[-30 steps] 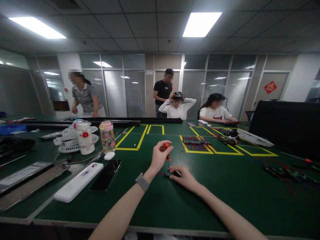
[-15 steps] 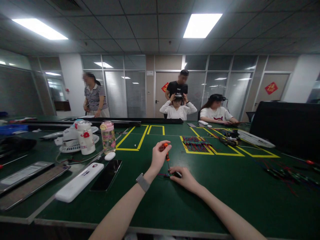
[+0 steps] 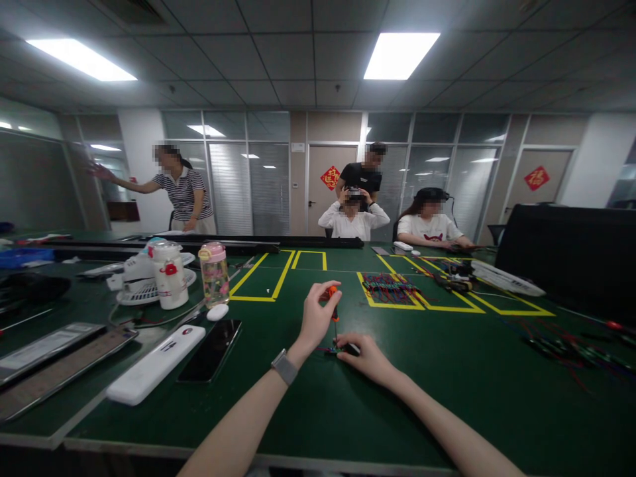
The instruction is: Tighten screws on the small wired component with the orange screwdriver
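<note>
My left hand is closed around the orange handle of a small screwdriver, held upright with its tip down. The tip meets a small wired part lying on the green table. My right hand lies on the table with its fingers pressed on that part, pinning it. A grey watch is on my left wrist.
Left of my hands lie a black phone, a white power bank and a white mouse. Two bottles and a fan stand behind. A bundle of wires sits inside yellow tape. Several people are at the far end.
My hands have stayed in place with the screwdriver on the part. At the back, the striped-shirt person raised an arm and the person in black moved behind the seated one.
</note>
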Available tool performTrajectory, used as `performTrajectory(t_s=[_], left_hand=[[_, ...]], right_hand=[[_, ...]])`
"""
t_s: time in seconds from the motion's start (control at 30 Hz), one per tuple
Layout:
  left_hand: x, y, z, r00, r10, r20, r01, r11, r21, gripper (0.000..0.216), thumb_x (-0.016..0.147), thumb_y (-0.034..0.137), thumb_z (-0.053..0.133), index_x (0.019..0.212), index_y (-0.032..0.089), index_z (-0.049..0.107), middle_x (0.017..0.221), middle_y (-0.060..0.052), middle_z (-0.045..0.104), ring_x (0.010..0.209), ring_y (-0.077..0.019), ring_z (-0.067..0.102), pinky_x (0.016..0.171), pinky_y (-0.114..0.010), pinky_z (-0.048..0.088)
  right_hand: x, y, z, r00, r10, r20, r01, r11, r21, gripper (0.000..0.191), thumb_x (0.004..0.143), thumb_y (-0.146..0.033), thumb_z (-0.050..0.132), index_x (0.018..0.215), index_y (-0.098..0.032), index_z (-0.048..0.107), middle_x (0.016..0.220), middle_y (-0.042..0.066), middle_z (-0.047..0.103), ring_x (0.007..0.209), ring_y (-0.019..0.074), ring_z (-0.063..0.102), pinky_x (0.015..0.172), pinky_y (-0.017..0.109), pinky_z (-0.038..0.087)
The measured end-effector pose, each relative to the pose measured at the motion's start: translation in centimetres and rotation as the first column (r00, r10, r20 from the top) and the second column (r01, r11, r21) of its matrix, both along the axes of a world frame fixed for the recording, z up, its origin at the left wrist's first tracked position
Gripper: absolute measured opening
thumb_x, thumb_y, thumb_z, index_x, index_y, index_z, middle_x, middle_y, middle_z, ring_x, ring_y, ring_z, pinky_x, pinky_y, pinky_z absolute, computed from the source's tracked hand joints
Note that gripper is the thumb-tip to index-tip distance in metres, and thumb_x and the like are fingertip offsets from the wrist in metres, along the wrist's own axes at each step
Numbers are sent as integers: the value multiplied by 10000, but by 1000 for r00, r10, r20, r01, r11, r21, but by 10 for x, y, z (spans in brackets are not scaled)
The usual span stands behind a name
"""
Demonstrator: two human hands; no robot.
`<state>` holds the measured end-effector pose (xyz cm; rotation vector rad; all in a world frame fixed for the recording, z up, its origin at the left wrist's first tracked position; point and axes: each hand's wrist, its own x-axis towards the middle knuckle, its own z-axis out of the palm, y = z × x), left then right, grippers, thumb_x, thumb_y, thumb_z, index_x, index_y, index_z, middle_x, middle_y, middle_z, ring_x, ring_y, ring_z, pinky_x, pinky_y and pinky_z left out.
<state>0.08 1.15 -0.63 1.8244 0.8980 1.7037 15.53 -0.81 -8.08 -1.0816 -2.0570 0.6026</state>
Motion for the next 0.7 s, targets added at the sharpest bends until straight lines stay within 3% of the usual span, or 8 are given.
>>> performTrajectory(t_s=[0.2,0.4,0.6,0.7], left_hand=[[1,1,0,995,-96,16,97,995,-36,318,896,252,457,1167,204,616,1067,-62,642,968,-161,605,852,-284,475],[-2,-2,2,999,13,-50,-10,999,51,233,831,290,578,1028,217,678,946,-39,603,861,-152,601,789,-275,488],[0,0,1,984,-176,-6,175,983,-51,334,908,281,451,1205,225,593,1110,-66,631,966,-164,615,864,-299,480],[1,0,1,984,-180,9,180,981,-70,329,887,285,493,1188,214,603,1058,-70,649,907,-165,634,831,-299,498]], right_hand=[[0,0,0,1000,-5,-3,5,1000,6,122,732,-175,638,837,-169,699,993,83,719,996,252,647,915,375,473],[0,2,-2,1000,14,-12,-14,1000,22,129,735,-172,635,848,-172,698,969,74,723,993,250,648,907,369,476],[0,2,-2,1000,-9,3,9,1000,10,128,728,-175,644,842,-168,699,973,82,723,984,253,651,909,378,475],[0,1,-1,1000,-12,-11,12,1000,4,129,724,-180,648,843,-168,698,984,87,721,1014,255,643,917,373,471]])
